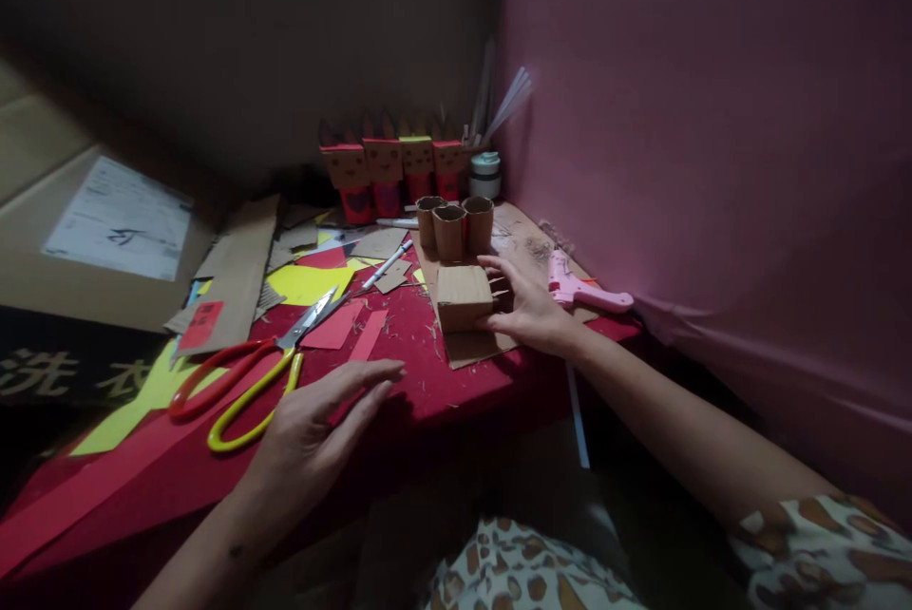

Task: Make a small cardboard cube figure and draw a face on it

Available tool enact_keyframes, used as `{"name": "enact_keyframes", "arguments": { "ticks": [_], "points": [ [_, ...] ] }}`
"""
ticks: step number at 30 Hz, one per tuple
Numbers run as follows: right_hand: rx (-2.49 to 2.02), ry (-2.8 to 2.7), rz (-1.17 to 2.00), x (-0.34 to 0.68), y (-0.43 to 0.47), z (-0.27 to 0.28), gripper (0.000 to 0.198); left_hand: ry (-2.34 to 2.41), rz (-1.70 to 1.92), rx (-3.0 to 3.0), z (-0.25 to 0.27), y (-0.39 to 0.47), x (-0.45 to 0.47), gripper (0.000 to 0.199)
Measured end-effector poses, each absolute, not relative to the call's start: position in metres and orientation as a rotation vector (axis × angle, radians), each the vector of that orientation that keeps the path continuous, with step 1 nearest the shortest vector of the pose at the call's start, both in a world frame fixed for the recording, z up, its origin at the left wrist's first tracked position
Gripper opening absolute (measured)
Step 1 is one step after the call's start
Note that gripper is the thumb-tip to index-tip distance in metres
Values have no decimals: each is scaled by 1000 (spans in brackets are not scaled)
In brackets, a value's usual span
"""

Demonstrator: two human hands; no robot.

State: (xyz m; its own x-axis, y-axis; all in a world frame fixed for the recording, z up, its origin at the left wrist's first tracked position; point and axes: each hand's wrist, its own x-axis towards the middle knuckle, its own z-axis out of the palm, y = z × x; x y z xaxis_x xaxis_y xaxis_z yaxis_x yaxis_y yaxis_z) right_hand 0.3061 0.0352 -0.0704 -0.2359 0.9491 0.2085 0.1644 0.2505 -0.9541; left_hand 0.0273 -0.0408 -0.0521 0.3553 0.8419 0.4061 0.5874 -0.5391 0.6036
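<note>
Pinching a cardboard box on a brown sheet, the right hand reaches over red tablecloth beside a pink wall; the left hand, loosely spread, hovers near scissors.

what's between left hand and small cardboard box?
In the head view, mainly red tablecloth, strewn with thin shreds, separates the left hand from the small cardboard box.

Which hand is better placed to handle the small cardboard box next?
Right, most likely. The right hand has its fingers at the right side of the small cardboard box. The left hand is apart from it, nearer the scissors, and seems to hold nothing.
</note>
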Motion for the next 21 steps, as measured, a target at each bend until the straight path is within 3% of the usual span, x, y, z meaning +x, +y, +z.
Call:
{"name": "enact_keyframes", "arguments": {
  "ticks": [3,5,6,9,10,15,21],
  "points": [
    [-1063,-1618,1091,310,33,-68,87,1311,1043,2204,-47,-34,32,19],
    [-1066,-1592,990,315,28,-66,82,1378,1099,2095,-43,-30,34,19],
    [-1061,-1562,905,317,23,-65,72,1411,1131,2030,-40,-28,35,17],
    [-1038,-1422,680,322,8,-59,16,1468,1177,1874,-32,-22,37,14],
    [-1052,-1376,658,322,3,-58,11,1474,1168,1858,-30,-20,37,15],
    [-1022,-1319,706,317,-15,-52,13,1388,980,2077,-32,-12,39,31],
    [-900,-1319,766,305,-22,-41,18,1342,740,2363,-39,-13,37,28]
  ]
}}
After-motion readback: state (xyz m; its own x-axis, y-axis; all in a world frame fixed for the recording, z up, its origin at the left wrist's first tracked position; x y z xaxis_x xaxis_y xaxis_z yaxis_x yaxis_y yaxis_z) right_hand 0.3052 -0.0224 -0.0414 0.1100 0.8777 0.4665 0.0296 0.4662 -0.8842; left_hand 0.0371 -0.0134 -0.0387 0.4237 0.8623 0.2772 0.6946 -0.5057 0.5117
